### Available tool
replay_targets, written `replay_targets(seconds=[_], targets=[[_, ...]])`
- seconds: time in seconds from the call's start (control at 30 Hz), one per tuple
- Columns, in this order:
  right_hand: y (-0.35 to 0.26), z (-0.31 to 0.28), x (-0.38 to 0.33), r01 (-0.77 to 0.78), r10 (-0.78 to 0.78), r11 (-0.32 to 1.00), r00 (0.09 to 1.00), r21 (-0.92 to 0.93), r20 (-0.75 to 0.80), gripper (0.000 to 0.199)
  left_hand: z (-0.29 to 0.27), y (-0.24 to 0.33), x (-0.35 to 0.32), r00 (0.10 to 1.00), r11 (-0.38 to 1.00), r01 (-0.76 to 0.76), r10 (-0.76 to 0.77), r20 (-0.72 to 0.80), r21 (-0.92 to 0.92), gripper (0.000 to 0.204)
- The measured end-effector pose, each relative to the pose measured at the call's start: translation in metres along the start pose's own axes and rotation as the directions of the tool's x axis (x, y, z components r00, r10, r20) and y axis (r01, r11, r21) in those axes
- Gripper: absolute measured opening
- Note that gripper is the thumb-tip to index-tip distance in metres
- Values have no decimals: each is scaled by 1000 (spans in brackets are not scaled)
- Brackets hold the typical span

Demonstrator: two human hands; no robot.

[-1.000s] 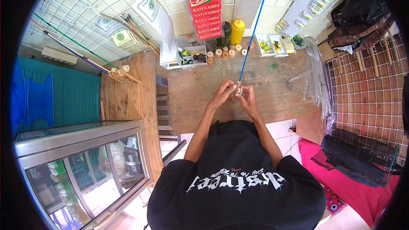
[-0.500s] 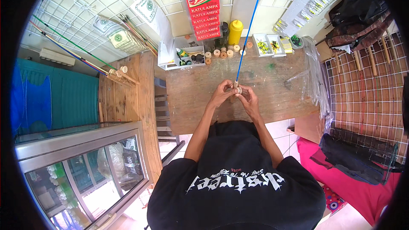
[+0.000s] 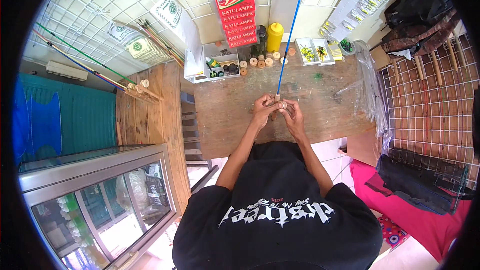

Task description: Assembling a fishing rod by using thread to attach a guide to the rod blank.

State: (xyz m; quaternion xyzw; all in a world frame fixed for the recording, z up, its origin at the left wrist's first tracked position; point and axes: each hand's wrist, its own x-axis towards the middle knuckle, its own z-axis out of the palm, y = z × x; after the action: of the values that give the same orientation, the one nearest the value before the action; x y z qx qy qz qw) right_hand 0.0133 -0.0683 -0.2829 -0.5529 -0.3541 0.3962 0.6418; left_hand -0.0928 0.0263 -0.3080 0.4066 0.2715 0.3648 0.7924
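Note:
A thin blue fishing rod [image 3: 291, 32] with a wooden handle [image 3: 274, 115] slants up and away over the worktable [image 3: 235, 120]. My left hand [image 3: 263, 111] is closed around the handle just below the blue shaft. Against the handle's right side sits a small pale wooden spool [image 3: 283, 105], pinched between the fingers of my right hand [image 3: 293, 116]. Both hands nearly touch above the table's near half. My fingers partly hide the handle and the spool's underside.
Several wooden spools [image 3: 261, 63] stand at the table's back, beside a yellow squeeze bottle [image 3: 274, 37]. White trays [image 3: 306, 52] of small yellow items lie right of them, a white organizer box [image 3: 200, 72] left. Clear plastic [image 3: 367, 90] hangs off the right edge. A glass-fronted cabinet [image 3: 100, 170] stands at left.
The rod's upper shaft has swung slightly left. The spool and my right fingertips have shifted a little to the right, and my left hand has turned slightly on the handle.

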Motion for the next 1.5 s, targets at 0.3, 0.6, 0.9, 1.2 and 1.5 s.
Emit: replay_targets(seconds=[0.3, 0.6, 0.9, 1.2, 1.5], targets=[[15, 0, 4, 18, -12, 996, 997, 88, -73, 35, 7, 8, -8, 985, 937, -157, 171, -19, 314, 30], [-2, 5, 6, 12, -12, 1000, 998, 4, -61, 34, 17, 2, -6, 980, 983, -154, 165, -113, 104, 28], [-4, -2, 7, -3, 1, 1000, 998, -29, -62, 35, 27, 8, -1, 983, 995, 19, -37, -180, -99, 22], [-14, -4, 8, -56, 56, 998, 997, 15, 45, 36, 20, 2, 1, 989, 950, -31, -15, -145, -311, 30], [2, 4, 8, -76, 73, 995, 996, 63, 47, 37, 18, 5, 2, 989, 912, 28, -84, -120, -408, 32]])
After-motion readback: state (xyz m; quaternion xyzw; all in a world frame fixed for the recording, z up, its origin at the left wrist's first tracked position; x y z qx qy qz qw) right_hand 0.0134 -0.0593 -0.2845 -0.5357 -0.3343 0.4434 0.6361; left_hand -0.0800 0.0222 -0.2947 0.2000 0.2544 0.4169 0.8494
